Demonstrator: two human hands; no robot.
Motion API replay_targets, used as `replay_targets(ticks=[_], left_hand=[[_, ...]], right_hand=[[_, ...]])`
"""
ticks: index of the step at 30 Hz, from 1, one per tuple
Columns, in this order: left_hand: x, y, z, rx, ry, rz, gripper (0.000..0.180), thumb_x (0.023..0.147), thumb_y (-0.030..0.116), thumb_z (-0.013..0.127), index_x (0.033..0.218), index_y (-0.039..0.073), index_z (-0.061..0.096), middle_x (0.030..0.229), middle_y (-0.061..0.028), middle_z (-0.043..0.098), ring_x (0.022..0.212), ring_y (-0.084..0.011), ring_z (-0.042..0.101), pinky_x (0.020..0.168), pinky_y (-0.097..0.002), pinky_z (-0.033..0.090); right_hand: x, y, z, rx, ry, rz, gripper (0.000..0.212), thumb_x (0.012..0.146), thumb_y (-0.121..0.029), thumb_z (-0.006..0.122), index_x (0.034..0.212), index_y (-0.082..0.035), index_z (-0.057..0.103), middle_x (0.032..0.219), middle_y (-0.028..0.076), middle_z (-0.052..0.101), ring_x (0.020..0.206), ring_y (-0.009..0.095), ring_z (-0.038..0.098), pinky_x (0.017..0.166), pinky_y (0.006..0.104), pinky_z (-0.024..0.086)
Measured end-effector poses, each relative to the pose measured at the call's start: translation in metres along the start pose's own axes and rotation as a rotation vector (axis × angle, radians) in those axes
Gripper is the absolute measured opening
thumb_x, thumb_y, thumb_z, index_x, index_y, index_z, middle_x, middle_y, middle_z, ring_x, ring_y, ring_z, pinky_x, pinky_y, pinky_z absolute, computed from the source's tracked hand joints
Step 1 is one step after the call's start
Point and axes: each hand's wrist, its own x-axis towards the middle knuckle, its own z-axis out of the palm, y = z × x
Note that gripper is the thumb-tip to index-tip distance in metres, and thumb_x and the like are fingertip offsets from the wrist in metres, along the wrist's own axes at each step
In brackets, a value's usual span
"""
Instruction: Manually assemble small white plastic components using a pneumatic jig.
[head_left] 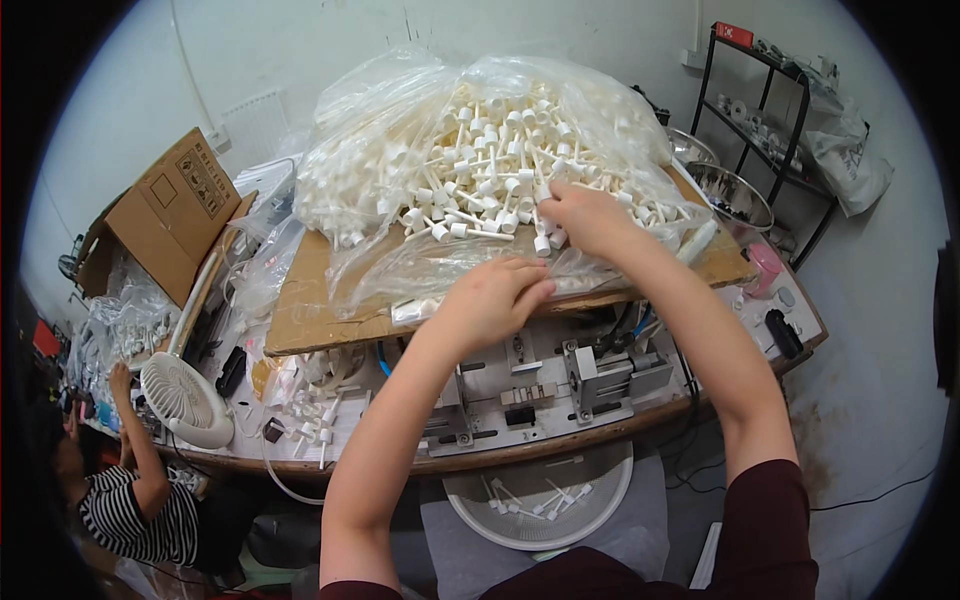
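Right hand (590,215) nearer, fingers curled at heap of white capped stems (490,170), hold unclear; one crosswise stem (488,234) lies left, beyond left hand (492,297), loosely bent, seemingly empty.

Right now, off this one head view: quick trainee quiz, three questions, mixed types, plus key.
1. Which hand has its fingers at the heap of white pieces? A) left, B) right, C) neither.
2. True or false: the fan stands to the right of the cardboard sheet.
3. What lies in the white basin at the bottom of the picture?

Key:
1. B, the right hand.
2. False; it stands to the left.
3. A few loose white pieces, like those in the heap.
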Motion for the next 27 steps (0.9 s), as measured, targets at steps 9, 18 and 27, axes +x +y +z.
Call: replay_targets(ticks=[9,18,27], left_hand=[[-0.011,-0.019,0.007,-0.167,0.397,-0.255,0.037,0.086,0.018,0.073,0.118,0.001,0.065,0.101,-0.0109,0.067,0.075,-0.0161,0.066,0.068,-0.0302,0.052],[-0.001,-0.019,0.008,0.114,0.292,-0.183,0.029,0.079,0.016,0.073,0.107,0.009,0.070,0.100,-0.0056,0.069,0.076,-0.0273,0.061,0.073,-0.0397,0.049],[-0.019,0.028,-0.011,-0.379,0.282,-0.089,0.043,0.081,0.001,0.075,0.122,0.004,0.066,0.112,-0.0100,0.070,0.096,-0.0159,0.068,0.082,-0.0292,0.056]], right_hand=[[0.018,-0.037,-0.008,0.277,-0.128,-0.046,0.017,0.074,-0.010,0.072,0.088,-0.002,0.068,0.102,0.012,0.062,0.099,0.032,0.064,0.083,0.0423,0.052],[-0.002,-0.037,-0.005,0.240,0.036,-0.069,0.013,0.075,-0.005,0.067,0.087,-0.005,0.070,0.087,0.013,0.068,0.084,0.033,0.066,0.076,0.0423,0.053],[-0.053,-0.047,-0.018,0.403,0.495,-0.220,0.017,0.075,-0.002,0.062,0.091,-0.002,0.066,0.089,0.013,0.065,0.084,0.031,0.065,0.071,0.0408,0.053]])
